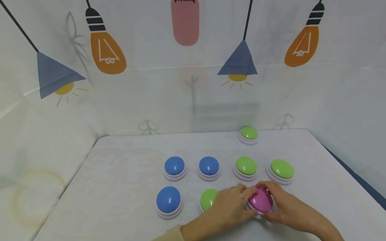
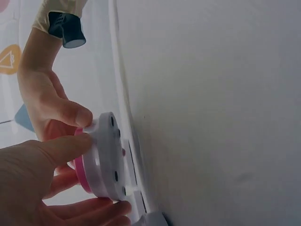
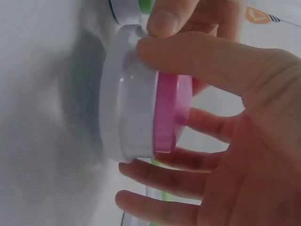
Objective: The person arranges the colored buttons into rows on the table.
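A push button with a glossy pink dome (image 1: 261,201) and a white base sits between my two hands, near the front of the table. My left hand (image 1: 230,205) grips it from the left, my right hand (image 1: 286,207) from the right. Both thumbs press on the white rim, close together, in the right wrist view. Small dark feet show on the base's underside (image 2: 112,155) in the left wrist view, so the button is at least partly raised off the table. Partly hidden behind my left hand is a green button (image 1: 208,199).
Three blue buttons (image 1: 169,199) stand to the left. Behind the hands are more green buttons (image 1: 246,166), one at the table's back edge (image 1: 249,133). A white cloth with printed lamps (image 1: 238,60) hangs behind the white table (image 1: 120,187).
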A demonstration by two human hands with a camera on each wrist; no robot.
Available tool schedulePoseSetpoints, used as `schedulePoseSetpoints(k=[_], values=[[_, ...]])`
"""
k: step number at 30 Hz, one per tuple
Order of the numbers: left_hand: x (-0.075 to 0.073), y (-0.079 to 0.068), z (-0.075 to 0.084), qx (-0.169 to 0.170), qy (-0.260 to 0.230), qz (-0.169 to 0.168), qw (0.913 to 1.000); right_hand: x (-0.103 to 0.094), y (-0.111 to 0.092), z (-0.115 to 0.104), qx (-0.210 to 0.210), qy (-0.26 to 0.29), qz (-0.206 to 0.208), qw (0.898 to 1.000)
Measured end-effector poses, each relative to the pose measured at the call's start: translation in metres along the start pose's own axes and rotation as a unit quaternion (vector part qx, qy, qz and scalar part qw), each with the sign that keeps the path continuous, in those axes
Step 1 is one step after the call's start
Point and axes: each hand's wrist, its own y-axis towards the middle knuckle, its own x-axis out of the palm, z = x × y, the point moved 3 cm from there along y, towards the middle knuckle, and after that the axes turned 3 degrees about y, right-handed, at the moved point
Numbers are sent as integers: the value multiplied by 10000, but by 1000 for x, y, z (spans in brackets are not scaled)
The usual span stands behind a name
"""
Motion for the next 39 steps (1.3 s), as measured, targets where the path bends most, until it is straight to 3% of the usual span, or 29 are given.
schedulePoseSetpoints(k=[4, 12, 17, 32, 39], values=[[3, 0, 4, -5, 6, -199, 9998, 3, 1, 3, 289, 157, -355, 9988], [9, -2, 9, 64, 290, -550, 9980, 6, -2, 5, -35, -204, -331, 9992], [10, -2, 11, 78, 222, -894, 9957, 6, -3, 6, 113, -303, -466, 9984], [10, -1, 12, 464, 293, -1213, 9911, 5, -6, 13, 228, -101, -636, 9977], [10, -2, 11, 392, 236, -993, 9940, 8, -4, 11, 11, -185, -457, 9988]])
